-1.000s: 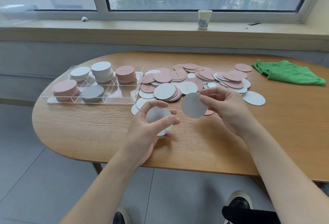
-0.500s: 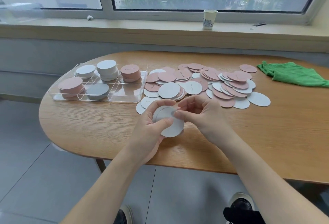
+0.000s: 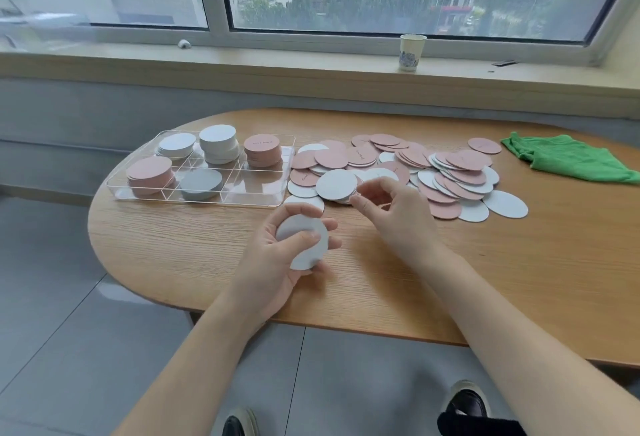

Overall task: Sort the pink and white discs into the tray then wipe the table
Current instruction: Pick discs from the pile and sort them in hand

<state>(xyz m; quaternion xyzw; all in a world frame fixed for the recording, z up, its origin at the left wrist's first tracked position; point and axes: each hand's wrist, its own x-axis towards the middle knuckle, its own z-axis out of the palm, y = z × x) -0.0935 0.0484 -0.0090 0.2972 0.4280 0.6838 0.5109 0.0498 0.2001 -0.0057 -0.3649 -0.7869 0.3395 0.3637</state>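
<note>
Two hands in view, one loaded: left hand (image 3: 277, 255) grips a small stack of round white card discs (image 3: 304, 241) just above the oval wooden table (image 3: 519, 279), thumb across the top face. A second ago the right hand (image 3: 391, 207) held a single white disc; that disc is now on the left-hand stack, and the right hand is back at the near edge of the loose pile of pink and white discs (image 3: 433, 172), fingers curled, holding nothing I can see. So this is batch collecting, not single drops. Clear compartmented plastic tray (image 3: 287, 172) already holds five stacks, one compartment free. Most discs remain unsorted; green cloth (image 3: 568, 158) lies untouched at the far right, wiping not yet started.
</note>
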